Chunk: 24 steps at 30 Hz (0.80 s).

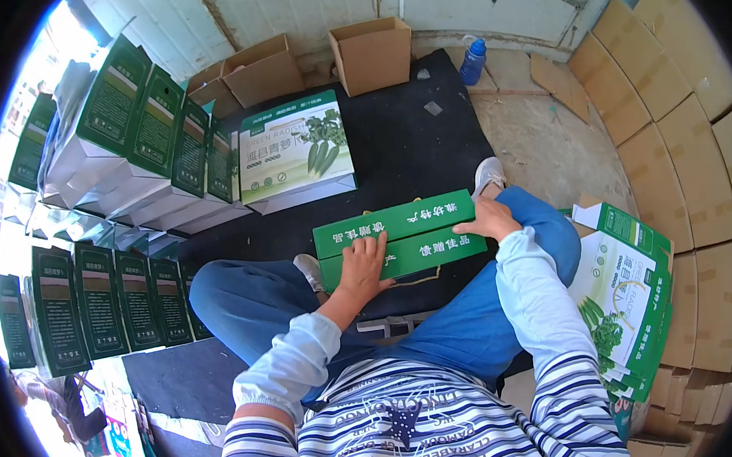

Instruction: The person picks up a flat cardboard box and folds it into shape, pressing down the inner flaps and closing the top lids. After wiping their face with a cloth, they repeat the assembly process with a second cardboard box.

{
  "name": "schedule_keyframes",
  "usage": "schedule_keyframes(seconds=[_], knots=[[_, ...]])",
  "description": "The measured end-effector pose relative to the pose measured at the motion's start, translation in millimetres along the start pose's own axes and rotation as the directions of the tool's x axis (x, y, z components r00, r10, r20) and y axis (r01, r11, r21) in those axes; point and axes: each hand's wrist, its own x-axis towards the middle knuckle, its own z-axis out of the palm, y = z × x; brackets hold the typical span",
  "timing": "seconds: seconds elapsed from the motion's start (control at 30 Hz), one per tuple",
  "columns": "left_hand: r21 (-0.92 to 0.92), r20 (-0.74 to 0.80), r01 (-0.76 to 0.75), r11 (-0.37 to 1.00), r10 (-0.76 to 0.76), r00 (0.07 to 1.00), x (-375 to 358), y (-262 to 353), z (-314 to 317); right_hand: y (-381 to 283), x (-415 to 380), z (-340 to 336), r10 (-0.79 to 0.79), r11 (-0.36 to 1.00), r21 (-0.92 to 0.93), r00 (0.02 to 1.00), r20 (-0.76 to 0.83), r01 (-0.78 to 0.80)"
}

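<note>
A green carton (405, 258) with white lettering stands between my knees, its top showing as two long panels that meet along a seam. My left hand (363, 266) grips it near the left, with fingers across the seam and the thumb by the near edge. At the right end, my right hand (491, 219) holds the same carton, its thumb close to the seam and its other fingers partly hidden. A bit of yellow cord (421, 278) shows along the near side.
A printed radish carton (294, 153) lies beyond my left knee. Rows of green cartons (146, 125) are stacked at left. Flattened printed cartons (630, 296) lean at right, before stacked brown boxes (660, 102). An open brown box (372, 56) and blue bottle (473, 63) stand at the back.
</note>
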Motion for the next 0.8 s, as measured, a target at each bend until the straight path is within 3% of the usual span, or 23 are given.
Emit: schedule_keyframes(seconds=[0.03, 0.07, 0.1, 0.13, 0.17, 0.23, 0.3, 0.33, 0.37, 0.4, 0.5, 0.6, 0.7, 0.73, 0.8], knots=[[-0.078, -0.068, 0.074, 0.994, -0.079, 0.995, -4.1, -4.5, -4.7, 4.2, -1.4, -5.7, 0.044, 0.998, 0.034, 0.999, -0.016, -0.044], [-0.16, -0.126, 0.143, 0.977, -0.164, 0.978, -12.4, -11.6, -7.9, 35.8, 13.6, 10.1, 0.037, 0.999, 0.037, 0.996, 0.076, -0.04], [-0.245, -0.172, 0.205, 0.948, -0.251, 0.953, -22.1, -20.7, -8.5, 17.5, -2.6, -28.2, 0.196, 0.955, 0.15, 0.924, 0.328, -0.256], [-0.358, -0.207, 0.289, 0.888, -0.377, 0.903, -31.4, -34.1, -7.9, 31.5, 0.9, -23.1, 0.153, 0.942, 0.208, 0.887, 0.436, -0.264], [-0.436, -0.086, 0.409, 0.801, -0.49, 0.868, -37.8, -47.9, -0.6, 47.7, 0.3, -18.7, 0.102, 0.924, 0.261, 0.838, 0.536, -0.279], [-0.537, 0.177, 0.633, 0.558, -0.659, 0.731, -44.6, -68.9, 28.8, 54.6, -7.8, -9.7, -0.005, 0.899, 0.363, 0.822, 0.57, -0.246], [-0.668, 0.225, 0.591, 0.452, -0.635, 0.739, -44.1, -71.1, 60.2, 38.4, -7.0, -9.6, 0.078, 0.985, 0.068, 0.754, 0.653, -0.16], [-0.726, 0.243, 0.561, 0.399, -0.613, 0.751, -42.1, -70.6, 72.9, 50.0, -4.7, 13.1, -0.127, 0.987, 0.152, 0.844, 0.521, 0.055], [-0.779, 0.258, 0.525, 0.343, -0.587, 0.767, -39.4, -70.2, 77.3, 67.0, 0.1, 42.6, -0.33, 0.941, 0.199, 0.871, 0.364, 0.273], [-0.722, 0.295, 0.584, 0.371, -0.599, 0.745, -38.6, -70.0, 64.6, 70.3, 2.0, 50.7, -0.268, 0.961, 0.167, 0.898, 0.35, 0.222], [-0.754, 0.351, 0.603, 0.262, -0.615, 0.706, -35.9, -73.9, 36.3, 28.3, -8.6, 4.1, -0.047, 0.938, 0.322, 0.876, 0.481, -0.126], [-0.797, 0.251, 0.558, 0.23, -0.714, 0.653, -26.6, -85.2, 11.2, 21.3, 1.9, -0.2, -0.024, 0.862, 0.466, 0.901, 0.433, -0.201], [-0.842, 0.081, 0.462, 0.278, -0.782, 0.618, -6.8, -110.3, -15.9, 17.9, 22.7, 4.6, -0.09, 0.688, 0.717, 0.967, 0.239, -0.114], [-0.832, 0.022, 0.447, 0.329, -0.786, 0.618, 1.9, -123.3, -22.3, 9.5, 30.1, -1.6, -0.147, 0.734, 0.679, 0.983, 0.107, 0.036], [-0.809, 0.013, 0.475, 0.346, -0.797, 0.604, 16.7, -146.0, -45.5, -9.6, 44.3, -13.9, -0.103, 0.665, 0.747, 0.991, 0.082, 0.007]])
